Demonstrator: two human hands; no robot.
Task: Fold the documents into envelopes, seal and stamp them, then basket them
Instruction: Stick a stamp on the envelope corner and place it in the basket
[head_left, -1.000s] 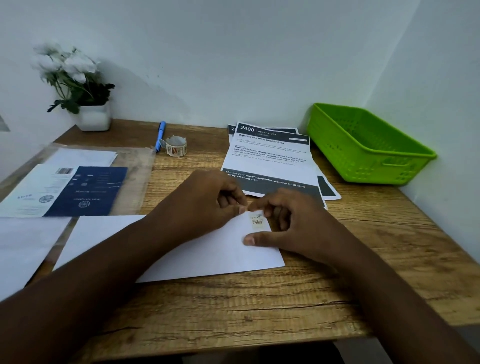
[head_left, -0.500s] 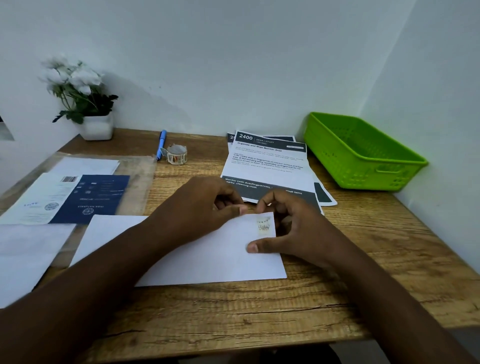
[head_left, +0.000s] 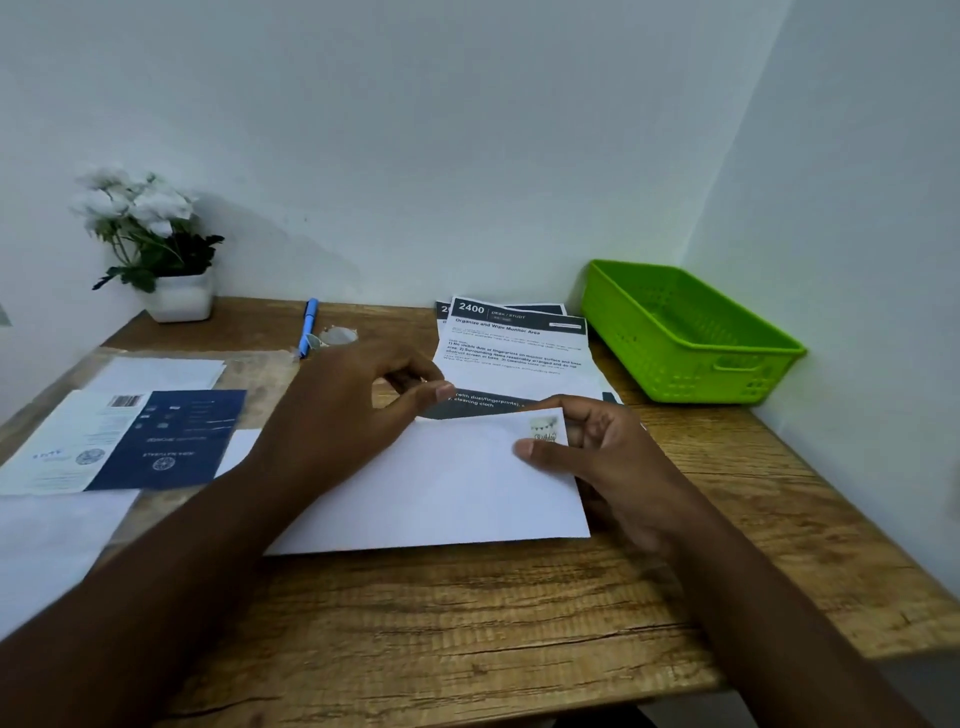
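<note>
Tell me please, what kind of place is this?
Probably a small desk in a home or office corner: a wooden table against bare walls, with printed papers, a pen and a potted plant.

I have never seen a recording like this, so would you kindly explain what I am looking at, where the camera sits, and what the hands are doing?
There is no machine here: a person wears a camera on the head, looking forward and down at a wooden desk. The right hand grips the corner of a white envelope, thumb beside a small stamp. The left hand hovers over the envelope's top edge, fingers curled; I cannot tell if it pinches anything. Behind lie printed documents, a green basket, a blue pen, a potted white flower, and more papers with a blue leaflet on the left.
</note>
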